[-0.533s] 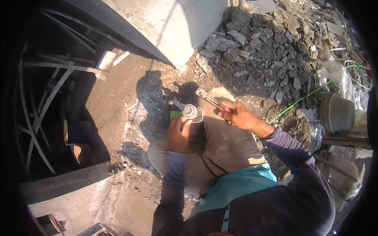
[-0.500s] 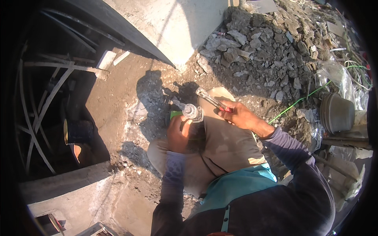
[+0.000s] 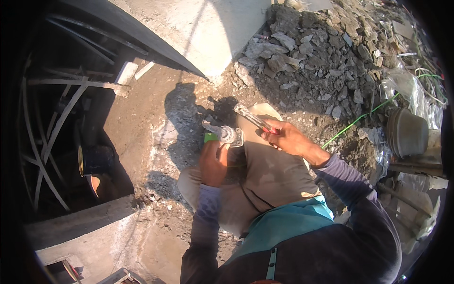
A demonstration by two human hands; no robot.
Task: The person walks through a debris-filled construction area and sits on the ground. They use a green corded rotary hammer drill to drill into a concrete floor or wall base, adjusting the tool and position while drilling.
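Left hand [image 3: 213, 163] pinches the metal fitting [image 3: 230, 136] from its near side; right of it, right hand [image 3: 287, 137] clasps a red-handled tool [image 3: 251, 116].

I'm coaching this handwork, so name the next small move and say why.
Probably shift the right hand to bring the metal end of its red-handled tool to the grey metal fitting: the left hand holds the fitting, while the tool's end sits nearby but apart from it.
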